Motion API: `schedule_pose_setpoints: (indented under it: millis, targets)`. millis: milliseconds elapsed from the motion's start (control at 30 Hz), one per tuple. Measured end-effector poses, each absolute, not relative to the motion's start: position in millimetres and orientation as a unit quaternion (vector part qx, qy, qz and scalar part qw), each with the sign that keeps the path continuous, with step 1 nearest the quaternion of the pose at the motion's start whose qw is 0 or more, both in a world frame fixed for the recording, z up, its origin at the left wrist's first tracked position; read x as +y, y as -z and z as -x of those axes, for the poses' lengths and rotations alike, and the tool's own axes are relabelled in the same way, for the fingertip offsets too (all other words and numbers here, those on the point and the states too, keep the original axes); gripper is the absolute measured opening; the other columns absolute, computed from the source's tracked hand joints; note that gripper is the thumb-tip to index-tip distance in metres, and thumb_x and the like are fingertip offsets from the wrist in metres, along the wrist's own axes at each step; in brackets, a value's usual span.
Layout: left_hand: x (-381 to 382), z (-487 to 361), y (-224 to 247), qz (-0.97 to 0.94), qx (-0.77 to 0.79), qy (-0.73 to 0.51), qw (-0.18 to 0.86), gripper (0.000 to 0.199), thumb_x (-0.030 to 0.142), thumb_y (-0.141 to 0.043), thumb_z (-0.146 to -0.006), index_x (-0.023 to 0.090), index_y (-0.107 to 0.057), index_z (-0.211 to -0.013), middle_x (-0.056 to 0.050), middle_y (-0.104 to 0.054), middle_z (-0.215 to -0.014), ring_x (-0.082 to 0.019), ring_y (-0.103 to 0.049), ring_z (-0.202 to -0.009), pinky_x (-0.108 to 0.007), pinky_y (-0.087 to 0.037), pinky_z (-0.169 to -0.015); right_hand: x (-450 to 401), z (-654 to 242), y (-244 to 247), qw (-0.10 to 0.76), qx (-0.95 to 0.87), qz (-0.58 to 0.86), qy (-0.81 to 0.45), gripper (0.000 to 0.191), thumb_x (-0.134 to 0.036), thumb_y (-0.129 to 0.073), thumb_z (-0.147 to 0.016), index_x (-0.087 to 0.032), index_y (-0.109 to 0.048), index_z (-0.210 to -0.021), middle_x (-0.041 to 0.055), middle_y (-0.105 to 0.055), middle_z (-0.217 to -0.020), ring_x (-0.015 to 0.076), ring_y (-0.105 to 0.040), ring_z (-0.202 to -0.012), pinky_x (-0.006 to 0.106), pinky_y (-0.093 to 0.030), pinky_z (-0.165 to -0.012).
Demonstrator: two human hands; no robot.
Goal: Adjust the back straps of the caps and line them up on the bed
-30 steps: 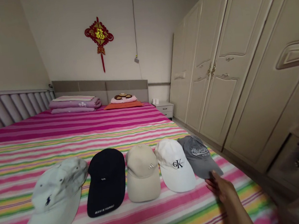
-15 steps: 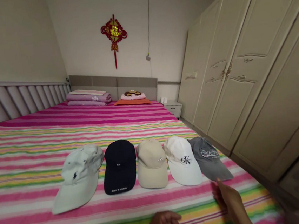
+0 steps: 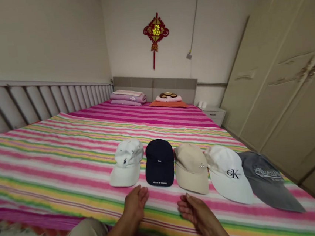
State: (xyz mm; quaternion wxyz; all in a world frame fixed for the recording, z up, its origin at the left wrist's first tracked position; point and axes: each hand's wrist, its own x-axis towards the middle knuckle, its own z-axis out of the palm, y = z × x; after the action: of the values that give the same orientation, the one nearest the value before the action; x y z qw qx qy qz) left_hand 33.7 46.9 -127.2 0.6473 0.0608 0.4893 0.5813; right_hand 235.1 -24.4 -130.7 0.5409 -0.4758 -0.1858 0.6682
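L hand [image 3: 136,203] is held released, fingers loosely bent, nr the brims of the pale cap [image 3: 126,161] and the navy cap [image 3: 159,162]; nothing is grasped. R hand [image 3: 194,211] is likewise unclenched and unloaded, palm turned inward, nearest the beige cap [image 3: 190,166]. All caps are laid in a row on the striped bedspread [image 3: 53,161], crowns up, brims roughly twd the person; the white cap [image 3: 229,174] and the grey cap [image 3: 272,181] are placed at the R end.

Main risk, as judged: a brim could be clipped by the fingertips if either hand were moved fwd too low, & the row knocked askew. The white cap & grey cap are set v. close (overlap or mere contact can't be told for certain), so if one were pushed, the other could be dragged too. The grey cap is set nr the bed's R edge, so a sideways nudge might send it over. Soft crowns could be dented if pressed from above; if the cloth were snagged by a wrist, several caps might be shifted at once.
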Motion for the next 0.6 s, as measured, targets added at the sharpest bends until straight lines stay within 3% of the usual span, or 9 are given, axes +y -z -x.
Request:
schedule_pose_setpoints:
  millis: [100,267,433,600]
  targets:
    - [57,-11,125,-0.026,0.482,-0.615,0.623,0.010,0.009,-0.049,-0.078,0.015,-0.047,-0.071,0.000,-0.056,-0.054,-0.008,-0.057,-0.047,-0.019,-0.050,-0.054,-6,-208,125,0.547,-0.100,0.457,-0.694,0.028,-0.031,-0.069,-0.067,-0.010,-0.055,-0.078,0.0107,-0.067,-0.072,0.0185,-0.064,-0.059,0.027,-0.050,-0.053]
    - [73,10,127,-0.016,0.477,-0.625,0.618,0.012,0.006,-0.051,-0.076,0.014,-0.047,-0.069,0.000,-0.055,-0.051,-0.008,-0.056,-0.043,-0.016,-0.046,-0.045,41,-176,129,0.569,-0.019,0.468,-0.675,0.022,-0.025,-0.051,-0.083,-0.010,-0.052,-0.067,0.0013,-0.060,-0.055,0.0077,-0.056,-0.045,0.018,-0.046,-0.047]
    - [79,18,129,-0.056,0.467,-0.649,0.598,0.011,0.003,-0.052,-0.074,0.013,-0.050,-0.072,-0.001,-0.059,-0.055,-0.012,-0.059,-0.047,-0.020,-0.048,-0.048,65,-157,135,0.588,0.027,0.473,-0.656,0.012,-0.021,-0.048,-0.085,-0.011,-0.055,-0.084,-0.0027,-0.057,-0.069,0.0058,-0.052,-0.050,0.019,-0.046,-0.045]
    - [84,27,132,-0.073,0.459,-0.675,0.573,0.012,0.003,-0.051,-0.075,0.014,-0.049,-0.072,0.001,-0.059,-0.057,-0.011,-0.059,-0.045,-0.020,-0.048,-0.048,66,-141,141,0.583,0.014,0.468,-0.664,0.012,-0.021,-0.049,-0.085,-0.011,-0.055,-0.086,-0.0019,-0.056,-0.072,0.0059,-0.051,-0.051,0.019,-0.045,-0.045]
